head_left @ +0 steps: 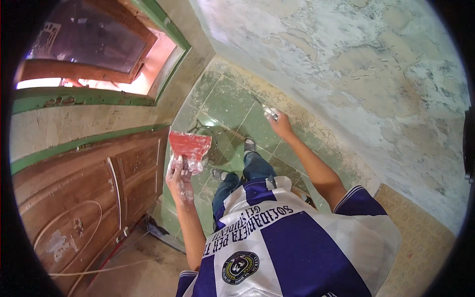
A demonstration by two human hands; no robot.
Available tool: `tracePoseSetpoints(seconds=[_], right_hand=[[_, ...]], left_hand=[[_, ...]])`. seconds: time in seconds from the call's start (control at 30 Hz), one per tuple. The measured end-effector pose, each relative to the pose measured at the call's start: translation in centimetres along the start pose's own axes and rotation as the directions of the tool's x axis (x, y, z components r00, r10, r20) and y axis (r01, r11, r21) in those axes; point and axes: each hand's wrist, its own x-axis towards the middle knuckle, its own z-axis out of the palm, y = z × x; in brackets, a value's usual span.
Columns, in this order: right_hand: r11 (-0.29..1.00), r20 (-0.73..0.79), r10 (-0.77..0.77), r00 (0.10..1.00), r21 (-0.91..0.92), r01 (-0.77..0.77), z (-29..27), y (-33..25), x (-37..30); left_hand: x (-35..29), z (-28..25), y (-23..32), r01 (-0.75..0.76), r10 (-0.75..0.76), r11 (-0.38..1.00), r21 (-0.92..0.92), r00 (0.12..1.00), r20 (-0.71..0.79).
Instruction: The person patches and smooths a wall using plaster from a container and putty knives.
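My left hand [180, 179], whitened with paste, grips a red flat spreader [190, 144] by its lower part. White smears cover the spreader's face. Out to the right, my right hand [280, 123] is closed around the pale, smeared handle of a putty knife [270, 115]. Its thin dark blade points up and left, seen nearly edge-on. Both tools are held in the air above the floor, apart from each other. Neither appears to touch the wall.
A wall [366, 74] with patchy filler rises on the right. At left are a tilted wooden window sash [84, 72] in a green frame and a brown wooden door [89, 198] with a loose cable. A thin metal stand [215, 132] is on the green tiled floor [230, 101] near my feet.
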Motion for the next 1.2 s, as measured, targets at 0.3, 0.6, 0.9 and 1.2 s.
tracePoseSetpoints(seconds=[0.3,0.6,0.9,1.2], right_hand=[[0.748,0.494,-0.153,0.856,0.623,-0.226,0.1,-18.2,-2.5],[0.853,0.529,-0.390,0.753,0.516,0.080,3.1,-29.7,-5.9],[0.902,0.441,-0.254,0.861,0.429,0.046,12.6,-35.2,-12.1],[0.997,0.334,-0.078,0.939,0.054,0.063,19.4,-32.2,-17.3]], left_hand=[[-1.7,-2.4,0.7,-0.123,0.118,0.991,-0.046,0.988,-0.105],[-0.1,-11.5,3.3,-0.312,0.314,0.949,0.035,0.941,-0.130],[4.7,-21.1,10.6,-0.404,0.407,0.897,0.179,0.913,0.023],[12.3,-34.7,12.7,-0.155,0.167,0.965,0.214,0.985,-0.040]])
